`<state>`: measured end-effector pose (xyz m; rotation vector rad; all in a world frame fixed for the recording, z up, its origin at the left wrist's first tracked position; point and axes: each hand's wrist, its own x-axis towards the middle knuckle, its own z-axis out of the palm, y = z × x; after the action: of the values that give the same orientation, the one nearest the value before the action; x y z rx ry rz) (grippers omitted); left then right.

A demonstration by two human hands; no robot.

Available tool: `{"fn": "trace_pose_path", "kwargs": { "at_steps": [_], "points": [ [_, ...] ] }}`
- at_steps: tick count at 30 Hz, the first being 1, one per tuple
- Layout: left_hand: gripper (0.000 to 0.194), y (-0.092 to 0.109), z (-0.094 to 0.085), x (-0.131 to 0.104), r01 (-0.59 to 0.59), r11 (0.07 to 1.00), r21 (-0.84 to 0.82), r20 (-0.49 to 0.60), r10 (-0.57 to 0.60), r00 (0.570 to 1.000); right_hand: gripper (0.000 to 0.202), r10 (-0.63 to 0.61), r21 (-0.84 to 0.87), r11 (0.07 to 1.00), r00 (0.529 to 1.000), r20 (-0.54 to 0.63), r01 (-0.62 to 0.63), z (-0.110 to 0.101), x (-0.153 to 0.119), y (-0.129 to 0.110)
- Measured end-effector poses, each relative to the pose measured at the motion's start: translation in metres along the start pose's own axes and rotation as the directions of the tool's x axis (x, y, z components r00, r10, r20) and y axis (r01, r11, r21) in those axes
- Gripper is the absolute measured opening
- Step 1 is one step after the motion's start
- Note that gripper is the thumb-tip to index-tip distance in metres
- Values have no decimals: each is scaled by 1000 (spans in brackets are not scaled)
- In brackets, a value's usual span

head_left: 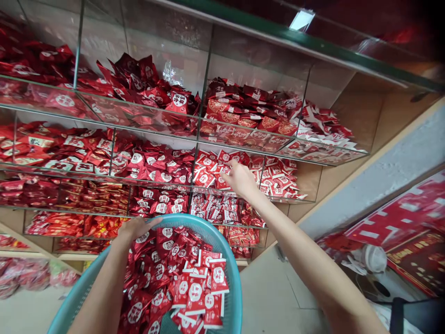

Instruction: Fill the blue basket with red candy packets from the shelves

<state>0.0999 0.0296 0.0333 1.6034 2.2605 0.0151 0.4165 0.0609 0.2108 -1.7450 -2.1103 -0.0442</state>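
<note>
A turquoise plastic basket [233,283] tilts in front of me, filled with small red packets [158,271] bearing white labels. On its right side lies a pile of red packets with white edges [195,292]. My left hand [134,228] grips the basket's far rim, its thumb stretched along the edge and its other fingers mostly hidden. My right hand [239,178] reaches into a shelf compartment of red-and-white packets [205,178]. Its fingers are apart, with the tips at the packets; no packet shows in it.
Glass-fronted shelves [156,106] with upright dividers hold several kinds of red packets in rows. A green-edged glass shelf [243,28] runs overhead. At right are a wooden side panel [365,125], a grey wall and a red printed box [417,260]. Bagged goods [31,276] lie low at left.
</note>
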Motion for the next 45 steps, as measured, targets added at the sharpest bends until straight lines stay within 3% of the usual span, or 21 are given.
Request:
{"fn": "trace_pose_path", "kwargs": {
  "at_steps": [3, 6, 13, 18, 22, 26, 30, 34, 41, 45],
  "points": [
    [98, 0, -1, -1, -7, 1000, -9, 70, 8, 997, 55, 79, -60, 996, 986, 145, -71, 8, 12, -5],
    [99, -1, -2, -2, -24, 999, -36, 78, 27, 997, 62, 114, -118, 989, 971, 210, -91, 17, 16, -13],
    [99, -7, 4, 4, -36, 998, -48, 67, 39, 997, 59, 107, -133, 988, 965, 238, -77, 24, 20, -17],
    [97, -6, 3, 4, -43, 998, -44, 85, 47, 995, 56, 61, -109, 993, 972, 229, -37, 3, 20, -14],
    [99, -3, 0, 0, -30, 998, -54, 93, 35, 995, 52, -44, -126, 990, 988, 145, 63, -9, 20, -29],
    [98, -2, 0, -2, -33, 998, -50, 65, 36, 997, 54, -200, -163, 962, 972, 123, 218, 3, 23, -55],
    [99, -4, 1, 0, -19, 999, -44, 63, 22, 998, 45, -236, -231, 936, 960, 151, 266, 22, 27, -72],
    [99, -6, 3, 3, -29, 999, -41, 80, 32, 996, 34, -218, -260, 929, 958, 185, 262, 30, 28, -73],
    [97, -7, 6, 5, -29, 999, -40, 95, 33, 995, 35, -180, -329, 918, 971, 160, 224, 37, 26, -68],
    [97, -4, 2, 0, -4, 999, -33, 89, 7, 996, 34, -161, -323, 918, 961, 227, 230, 32, 25, -67]
  ]
}}
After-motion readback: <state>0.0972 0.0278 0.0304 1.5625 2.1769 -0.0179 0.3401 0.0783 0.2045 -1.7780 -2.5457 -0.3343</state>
